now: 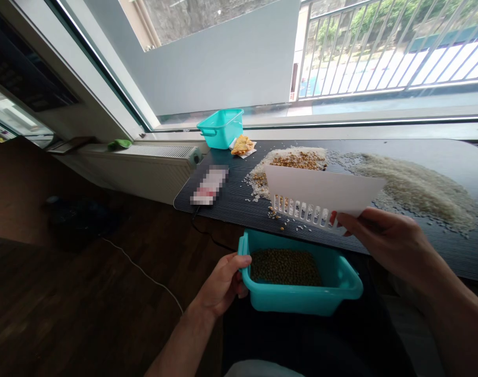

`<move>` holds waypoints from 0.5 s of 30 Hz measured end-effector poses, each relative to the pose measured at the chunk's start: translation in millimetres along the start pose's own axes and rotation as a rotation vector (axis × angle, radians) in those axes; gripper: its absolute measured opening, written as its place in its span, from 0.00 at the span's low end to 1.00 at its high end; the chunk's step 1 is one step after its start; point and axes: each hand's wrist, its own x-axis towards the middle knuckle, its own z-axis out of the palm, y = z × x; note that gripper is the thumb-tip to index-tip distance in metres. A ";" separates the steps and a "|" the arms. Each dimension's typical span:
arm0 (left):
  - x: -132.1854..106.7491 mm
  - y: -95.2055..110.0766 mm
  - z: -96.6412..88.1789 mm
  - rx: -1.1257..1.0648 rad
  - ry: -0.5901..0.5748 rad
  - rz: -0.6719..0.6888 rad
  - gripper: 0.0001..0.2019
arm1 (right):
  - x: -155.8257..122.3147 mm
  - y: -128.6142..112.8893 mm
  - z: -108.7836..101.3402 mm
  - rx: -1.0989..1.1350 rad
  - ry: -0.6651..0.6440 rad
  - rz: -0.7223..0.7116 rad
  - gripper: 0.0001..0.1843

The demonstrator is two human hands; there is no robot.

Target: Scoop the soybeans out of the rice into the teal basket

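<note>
My left hand [226, 276] grips the left end of a turquoise plastic bin [297, 299], held at the table's front edge above my lap. Inside the bin lies a layer of small green beans [286, 266], like mung beans. Over the table, my right hand [388, 235] pinches the right end of a white slotted scraper [321, 191], its row of slots facing down. Behind the scraper is a heap of white rice with orange-brown kernels [301, 158], partly hidden by it. A larger pile of white rice [419, 186] spreads to the right.
On the dark table [231, 196] lie a phone-like device [210, 186] with a cable and a crumpled yellow cloth [242, 145]. A second turquoise bin [222, 128] stands at the back by the window. A radiator [144, 165] is to the left.
</note>
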 end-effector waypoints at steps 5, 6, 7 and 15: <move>-0.1 0.6 0.9 0.006 0.012 -0.008 0.17 | -6.4 -5.2 -6.3 -0.021 0.026 0.031 0.14; 0.0 0.4 0.8 0.005 0.013 -0.007 0.17 | -6.0 -6.1 -5.1 -0.014 0.020 0.030 0.14; 0.1 0.2 0.7 0.003 0.014 -0.006 0.17 | -4.9 -6.5 -3.3 -0.006 0.011 0.028 0.14; 0.0 -0.7 0.2 -0.004 0.005 -0.002 0.17 | 1.7 0.5 5.7 0.014 -0.050 0.034 0.16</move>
